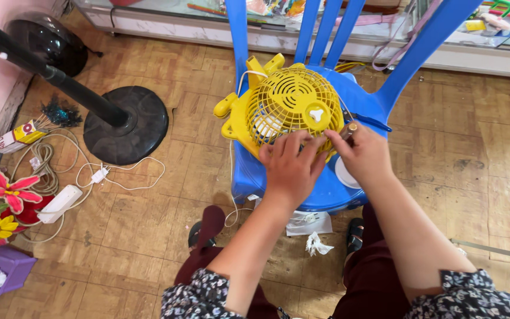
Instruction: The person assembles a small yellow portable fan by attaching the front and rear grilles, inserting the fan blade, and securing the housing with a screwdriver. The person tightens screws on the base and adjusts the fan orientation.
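Observation:
A small yellow fan point(284, 103) with a round grille lies on the seat of a blue plastic chair point(379, 100). My left hand point(290, 168) rests on the lower edge of the grille, fingers spread over it. My right hand point(364, 153) sits at the grille's right edge and grips a thin tool with a brown handle point(349, 129); its tip is hidden behind the fan. A white cord point(231, 177) runs down from the fan off the seat.
A black pedestal fan base and pole point(126, 125) stand to the left. White cables and a power strip point(60, 204) lie on the wooden floor with artificial flowers point(7, 192). A glass display case point(491, 41) runs along the back. Crumpled paper point(317, 243) lies by my feet.

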